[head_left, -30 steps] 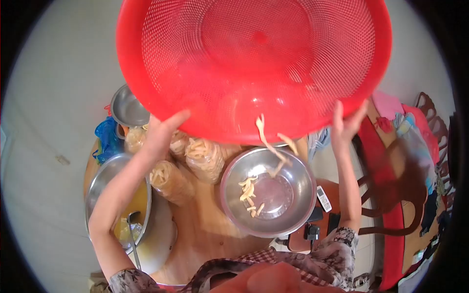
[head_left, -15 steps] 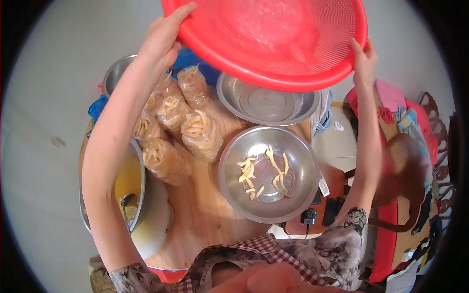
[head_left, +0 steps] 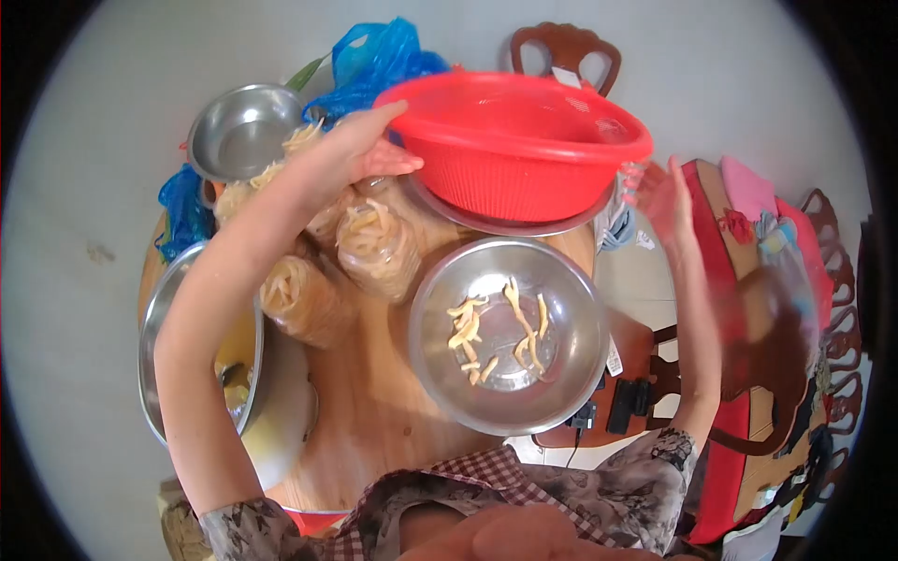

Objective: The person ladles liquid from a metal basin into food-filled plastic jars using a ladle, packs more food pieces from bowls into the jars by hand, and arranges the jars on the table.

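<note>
A red plastic colander [head_left: 519, 178] rests in the wide metal basin [head_left: 449, 217] at the back of the table, hiding most of it. At its left rim is my left hand [head_left: 374, 148], thumb and fingers stretched apart around the edge. Just off its right side, my right hand [head_left: 662, 198] is open with fingers spread. In front stands a steel bowl [head_left: 440, 393] with several pale yellow strips [head_left: 468, 327] scattered on its bottom. Clear bags [head_left: 379, 257] packed with similar strips stand left of the bowl, partly covered by my left forearm.
On the left are a large basin [head_left: 154, 374] with yellow liquid and a ladle [head_left: 234, 376], and another steel bowl [head_left: 248, 131]. Blue plastic bags [head_left: 369, 65] lie behind. Wooden chairs [head_left: 571, 47] stand around, one holding small black devices [head_left: 629, 407].
The red colander has come down from in front of me onto the back basin and now sits more level. My hands have lowered with it and loosened, the right one coming off the rim.
</note>
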`<state>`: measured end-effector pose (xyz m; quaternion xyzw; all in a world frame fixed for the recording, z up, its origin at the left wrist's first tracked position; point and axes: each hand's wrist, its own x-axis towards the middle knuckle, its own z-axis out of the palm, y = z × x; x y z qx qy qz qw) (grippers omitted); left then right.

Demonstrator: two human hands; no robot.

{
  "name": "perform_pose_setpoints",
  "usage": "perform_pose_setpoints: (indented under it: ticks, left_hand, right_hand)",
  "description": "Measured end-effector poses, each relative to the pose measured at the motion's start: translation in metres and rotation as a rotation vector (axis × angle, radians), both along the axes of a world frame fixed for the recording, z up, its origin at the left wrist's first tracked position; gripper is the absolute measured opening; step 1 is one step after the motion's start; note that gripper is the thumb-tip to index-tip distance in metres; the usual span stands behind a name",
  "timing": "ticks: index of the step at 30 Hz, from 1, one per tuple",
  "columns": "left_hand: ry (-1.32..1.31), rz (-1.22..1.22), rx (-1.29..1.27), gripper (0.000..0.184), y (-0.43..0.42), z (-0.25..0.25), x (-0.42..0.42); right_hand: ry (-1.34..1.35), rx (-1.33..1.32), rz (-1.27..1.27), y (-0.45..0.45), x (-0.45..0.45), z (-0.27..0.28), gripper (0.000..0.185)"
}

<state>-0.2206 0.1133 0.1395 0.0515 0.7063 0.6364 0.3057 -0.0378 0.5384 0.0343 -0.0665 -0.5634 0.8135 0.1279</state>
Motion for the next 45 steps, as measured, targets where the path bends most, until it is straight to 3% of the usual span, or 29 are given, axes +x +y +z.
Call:
perform_pose_setpoints:
  ticks: [4,7,10,11,12,14,17,19,20,22,24,25,26,28,29,30,33,39,42,44,45]
  left_hand:
    - [-0.07,0.023,0.098,0.061,-0.002,-0.002,-0.013]
    - [0.041,0.079,-0.11,0.066,0.007,-0.001,0.014]
    - [0.015,-0.034,-0.041,0.065,0.008,-0.011,0.019]
    - [0.008,-0.042,0.028,0.059,0.009,-0.011,0.018]
    - [0.005,-0.031,0.033,0.059,0.009,-0.013,0.012]
    - [0.02,-0.158,0.324,0.049,0.006,-0.023,-0.004]
    - [0.157,-0.058,0.401,0.034,0.023,-0.007,0.001]
    - [0.227,-0.192,0.546,0.032,0.038,-0.004,-0.01]
    - [0.282,0.082,0.276,0.034,0.063,0.016,0.001]
    - [0.268,0.086,0.195,0.022,0.097,0.023,-0.024]
    - [0.198,0.092,0.26,0.022,0.119,0.018,-0.042]
    - [0.163,0.098,0.287,0.022,0.128,0.02,-0.044]
    - [0.137,0.105,0.312,0.022,0.133,0.021,-0.044]
    - [0.106,0.12,0.352,0.022,0.133,0.022,-0.045]
    - [0.097,0.126,0.372,0.022,0.137,0.026,-0.043]
    - [0.089,0.131,0.39,0.022,0.138,0.028,-0.043]
    - [0.08,0.147,0.447,0.022,0.136,0.034,-0.045]
    - [0.088,0.204,0.552,0.023,0.133,0.056,-0.041]
    - [0.099,0.25,0.618,0.024,0.124,0.072,-0.038]
    - [0.094,0.281,0.659,0.024,0.122,0.081,-0.037]
    - [0.096,0.301,0.684,0.024,0.124,0.087,-0.038]
  right_hand:
    - [-0.209,0.22,-0.124,-0.03,-0.005,-0.041,0.059]
    - [-0.179,0.152,-0.278,-0.062,-0.001,-0.023,0.062]
    - [-0.367,0.151,-0.302,-0.06,-0.01,-0.059,0.065]
    - [-0.34,0.037,-0.114,-0.053,-0.01,-0.071,0.063]
    - [-0.343,0.044,-0.104,-0.057,-0.011,-0.066,0.063]
    - [-0.359,-0.244,0.071,-0.071,-0.012,-0.054,0.061]
    - [-0.313,-0.255,0.235,-0.064,-0.021,-0.058,0.056]
    - [-0.307,-0.297,0.288,-0.059,-0.027,-0.063,0.051]
    - [-0.348,-0.276,0.304,-0.063,-0.027,-0.063,0.051]
    - [-0.306,-0.279,0.211,-0.075,-0.032,-0.063,0.045]
    - [-0.271,-0.27,0.085,-0.051,-0.049,-0.094,0.042]
    - [-0.226,-0.313,0.118,-0.051,-0.053,-0.092,0.025]
    - [-0.215,-0.323,0.066,-0.042,-0.059,-0.093,0.041]
    - [-0.241,-0.352,-0.037,0.002,-0.074,-0.096,0.049]
    - [-0.266,-0.458,0.238,0.009,-0.069,-0.077,0.051]
    - [-0.226,-0.481,0.181,0.031,-0.071,-0.077,0.053]
    - [-0.09,-0.274,0.0,0.085,-0.069,-0.042,0.022]
    - [0.074,-0.133,0.131,0.11,-0.093,0.083,0.034]
    - [0.063,-0.09,0.131,0.101,-0.098,0.087,0.04]
    - [0.086,-0.068,0.167,0.112,-0.105,0.059,0.044]
    - [0.07,-0.09,0.091,0.101,-0.103,0.043,0.038]
